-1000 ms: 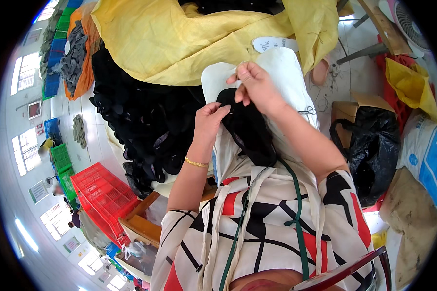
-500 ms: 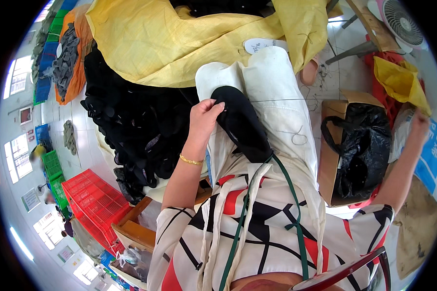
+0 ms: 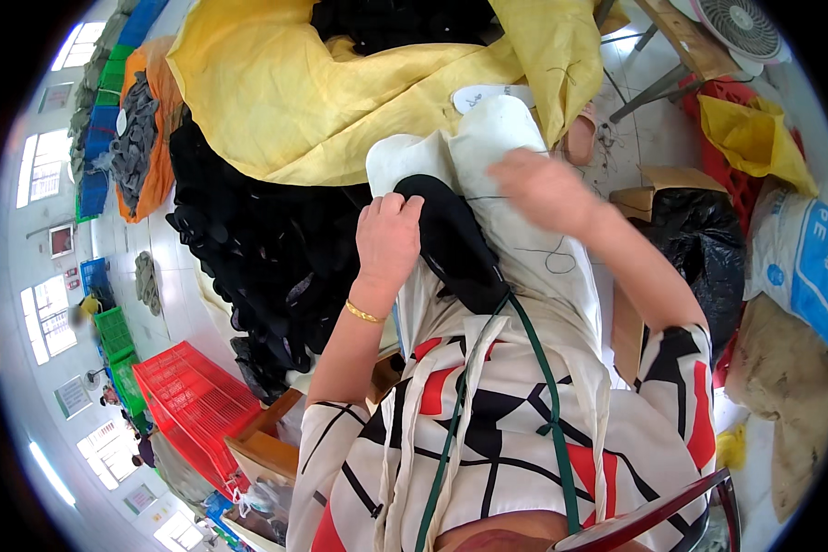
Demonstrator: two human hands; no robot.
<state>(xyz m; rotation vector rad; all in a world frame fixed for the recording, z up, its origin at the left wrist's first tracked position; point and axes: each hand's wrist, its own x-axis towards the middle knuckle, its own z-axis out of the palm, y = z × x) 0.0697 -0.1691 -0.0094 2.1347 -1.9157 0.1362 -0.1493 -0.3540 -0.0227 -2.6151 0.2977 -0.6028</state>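
Note:
A black, shoe-shaped cloth piece (image 3: 455, 241) lies slanted across my lap, over the white cloth (image 3: 511, 136) covering my thighs. At its far left edge, my left hand (image 3: 388, 235) is closed, with fingertips and thumb pinching the fabric. My right hand (image 3: 545, 193) hovers above my right thigh, apart from the black piece. Motion smears its fingers, so whether they grip anything is unclear. A thin dark thread (image 3: 558, 263) curls on the white cloth below that hand. Dark green straps (image 3: 550, 377) run from the near end of the piece toward my chest.
Black cloth pieces (image 3: 267, 258) are heaped at my left. Yellow sheeting (image 3: 276, 101) spreads beyond my knees, with a white sole-shaped piece (image 3: 478, 96) on it. Right of me stands a carton (image 3: 627, 336) with a black plastic bag (image 3: 708, 244). A red crate (image 3: 189, 396) stands lower left.
My right hand has swung in from far out on the right to above my right thigh. The left hand keeps its pinch on the black piece.

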